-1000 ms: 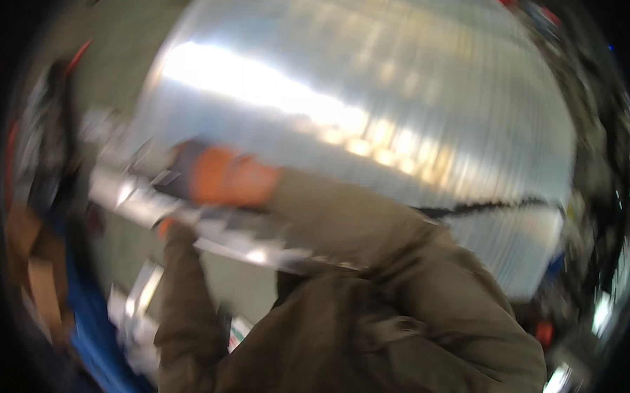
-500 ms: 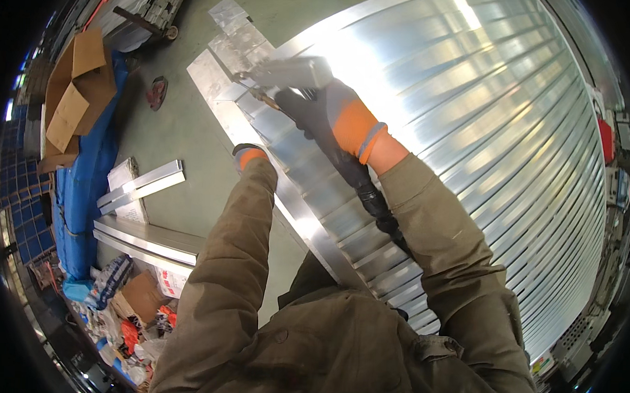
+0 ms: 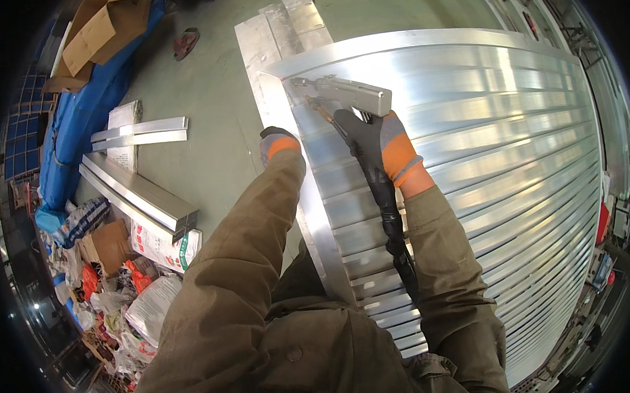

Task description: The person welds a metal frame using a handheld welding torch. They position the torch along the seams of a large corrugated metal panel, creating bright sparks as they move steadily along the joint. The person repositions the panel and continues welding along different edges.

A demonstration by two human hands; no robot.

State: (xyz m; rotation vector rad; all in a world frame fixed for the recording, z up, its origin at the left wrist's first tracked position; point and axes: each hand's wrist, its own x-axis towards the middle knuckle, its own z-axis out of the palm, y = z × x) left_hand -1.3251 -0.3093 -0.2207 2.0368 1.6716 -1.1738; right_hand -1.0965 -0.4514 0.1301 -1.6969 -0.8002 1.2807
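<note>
A large silver metal panel with many parallel slats lies in front of me, edged by a flat metal frame. My right hand, in an orange and dark grey glove, is closed around a handheld welding gun with a metal body. A black cable runs from the gun back along my right forearm. The gun's tip is close to the panel's far left corner. My left hand, gloved alike, is closed at the outer side of the left frame bar, its fingers partly hidden.
Flat metal pieces extend beyond the far left corner. On the floor at left lie metal profiles, a white sack, a blue wrapped bundle, an opened cardboard box and heaped plastic rubbish. A small dark red object lies farther off.
My view has swung, so the panel and both hands appear farther right. The welding gun stays near the same corner and looks sharper now. My left hand stays by the frame bar.
</note>
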